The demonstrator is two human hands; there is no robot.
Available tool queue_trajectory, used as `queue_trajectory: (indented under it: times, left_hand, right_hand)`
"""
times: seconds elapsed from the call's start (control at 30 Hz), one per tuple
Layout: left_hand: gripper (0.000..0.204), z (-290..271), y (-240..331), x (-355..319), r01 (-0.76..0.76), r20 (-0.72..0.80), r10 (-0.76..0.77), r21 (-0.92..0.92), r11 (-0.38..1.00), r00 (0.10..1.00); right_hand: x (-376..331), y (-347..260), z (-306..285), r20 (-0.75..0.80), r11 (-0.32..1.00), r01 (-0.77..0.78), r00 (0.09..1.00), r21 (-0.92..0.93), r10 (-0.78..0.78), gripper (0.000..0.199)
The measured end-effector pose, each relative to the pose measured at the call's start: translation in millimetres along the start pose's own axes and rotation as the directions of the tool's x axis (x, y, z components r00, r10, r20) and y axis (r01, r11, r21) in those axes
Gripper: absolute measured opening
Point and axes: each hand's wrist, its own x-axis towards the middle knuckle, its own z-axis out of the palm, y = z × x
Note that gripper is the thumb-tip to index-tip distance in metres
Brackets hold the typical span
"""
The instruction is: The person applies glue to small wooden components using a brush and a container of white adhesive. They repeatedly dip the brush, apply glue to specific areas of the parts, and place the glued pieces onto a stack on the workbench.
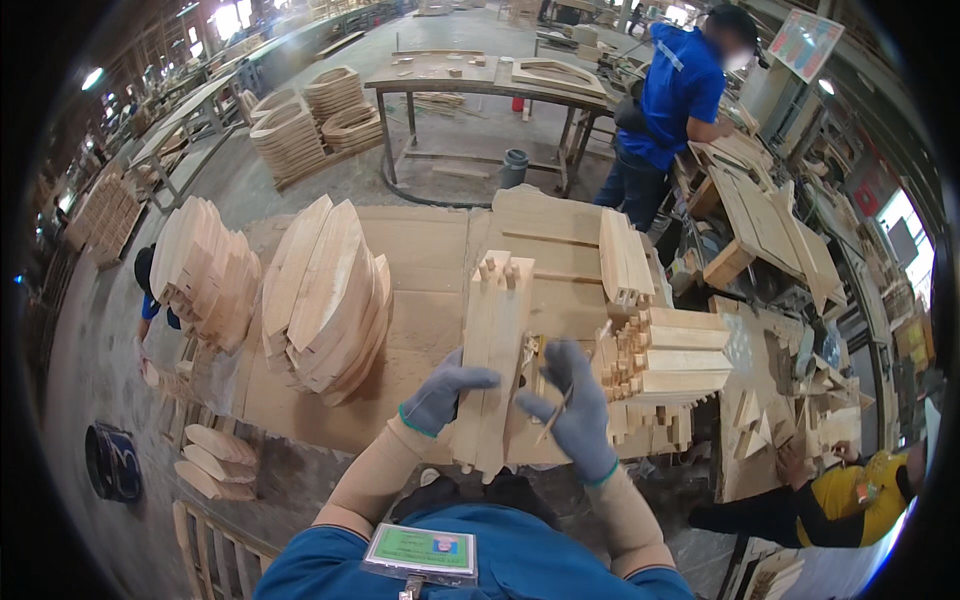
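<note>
Both my hands wear grey gloves. A stack of long pale wooden rails, with round tenons at the ends, lies lengthwise before me on the cardboard-covered table. My left hand is closed on the stack's left side, its thumb lying across the top; the other fingers are partly hidden. Just right of the stack, my right hand holds a thin, pencil-like stick between thumb and fingers, apart from the rails. Some small, unclear pieces lie behind that hand.
Piles of pointed curved wooden pieces stand at left. More tenoned rails are stacked at right, with another bundle behind. A person in blue works at far right; one in yellow and black is near right. A dark bucket stands at left.
</note>
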Motion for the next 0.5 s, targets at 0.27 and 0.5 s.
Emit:
queue_trajectory:
  times: [0.27, 0.5]
  left_hand:
    - [0.070, 16, 10, -52, 0.118, 0.126, -0.134, 0.130, 0.985, 0.983]
    - [0.071, 19, 14, -55, 0.129, 0.168, -0.171, 0.235, 0.963, 0.971]
  right_hand:
    - [26, -41, 18, 0.213, 0.851, -0.334, 0.940, 0.406, 0.267, 0.067]
    - [16, -53, 13, 0.149, 0.837, -0.267, 0.963, 0.478, 0.223, 0.067]
